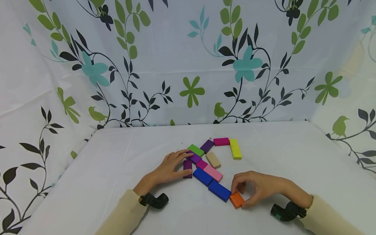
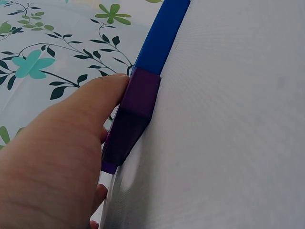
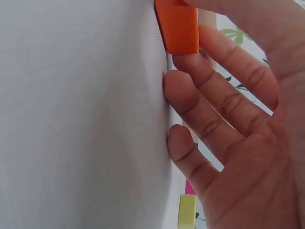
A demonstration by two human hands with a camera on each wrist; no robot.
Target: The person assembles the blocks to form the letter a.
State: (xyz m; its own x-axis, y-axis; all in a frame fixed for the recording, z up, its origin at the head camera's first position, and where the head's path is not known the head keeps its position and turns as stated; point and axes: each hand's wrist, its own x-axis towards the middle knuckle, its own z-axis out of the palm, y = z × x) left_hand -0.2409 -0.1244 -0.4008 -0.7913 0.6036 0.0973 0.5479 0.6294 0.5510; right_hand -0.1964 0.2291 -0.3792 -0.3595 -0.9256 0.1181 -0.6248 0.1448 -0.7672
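My right hand (image 1: 257, 186) pinches an orange block (image 1: 236, 200) between thumb and fingers at the near end of a row of blocks. The orange block sits on the white surface beside the end of a blue block (image 1: 219, 191). In the right wrist view, the lower fingers (image 3: 181, 90) curl loosely below it. My left hand (image 1: 166, 168) lies over the row's left side with fingers stretched out. Its fingertips rest on a purple block (image 1: 194, 158), and its thumb touches a dark purple block (image 1: 187, 169), also seen in the left wrist view.
Along the row lie a second blue block (image 1: 202, 177), a pink block (image 1: 213, 173) and a small magenta block (image 1: 201, 164). Farther back are green (image 1: 195, 150), dark violet (image 1: 207, 146), magenta (image 1: 221, 141), yellow (image 1: 235, 149) and beige (image 1: 213, 160) blocks. A patterned curtain (image 1: 164, 65) hangs behind.
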